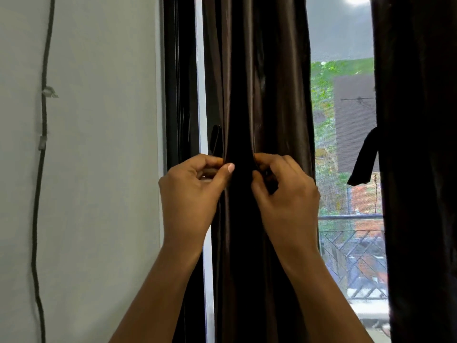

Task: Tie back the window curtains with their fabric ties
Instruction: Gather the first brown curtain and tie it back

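A dark brown left curtain (257, 82) hangs gathered in front of the window. My left hand (193, 191) pinches dark fabric at the curtain's left side, and my right hand (284, 191) grips dark fabric at its middle, both at the same height. The fabric between my hands is too dark to tell tie from curtain. The right curtain (420, 169) hangs at the frame's right edge, and its fabric tie (363, 159) dangles loose from its left side.
A black window frame (173, 95) stands left of the curtain, with a small black handle (215, 139) just above my left hand. A black cable (42, 169) runs down the grey wall. Through the mesh screen (346, 144) a balcony railing shows.
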